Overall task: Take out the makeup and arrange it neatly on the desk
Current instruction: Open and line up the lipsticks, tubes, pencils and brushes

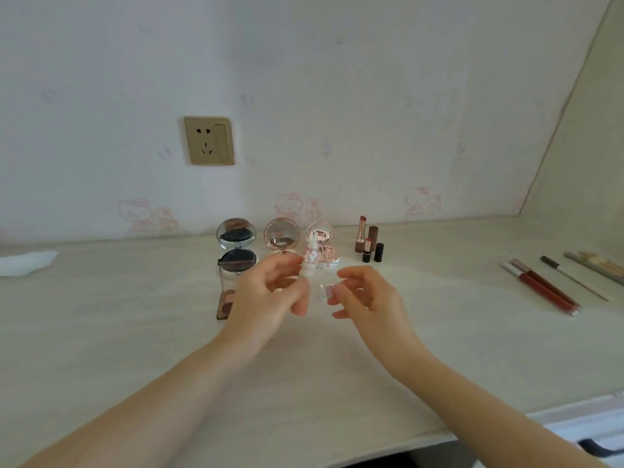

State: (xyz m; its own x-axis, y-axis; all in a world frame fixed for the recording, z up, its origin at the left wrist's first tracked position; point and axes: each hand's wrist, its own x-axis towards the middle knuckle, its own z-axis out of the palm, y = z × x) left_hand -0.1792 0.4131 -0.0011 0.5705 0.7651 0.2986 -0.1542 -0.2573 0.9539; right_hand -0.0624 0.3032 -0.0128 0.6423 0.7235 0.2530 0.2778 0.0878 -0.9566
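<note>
Two hands over the middle of the pale bench [135,332], apart from each other. Left hand [270,295] pinches a small white rabbit-shaped lipstick [310,261], held upright by its base. Right hand [364,295] has fingers curled round a small clear cap [326,292] — edges blurred, detail uncertain. Behind the hands, near the wall: three open round compacts in a row — a silver one [235,238] at left, a rose-gold one [282,237] in the middle, a third [320,236] partly hidden by the rabbit. An eyeshadow palette [225,304] lies just left of the left hand. Lipsticks [368,243] stand upright, uncapped, right of the compacts. Far right: two red lip gloss tubes [543,288] side by side, then pencils [574,276]. A wall socket [209,140] sits above.
</note>
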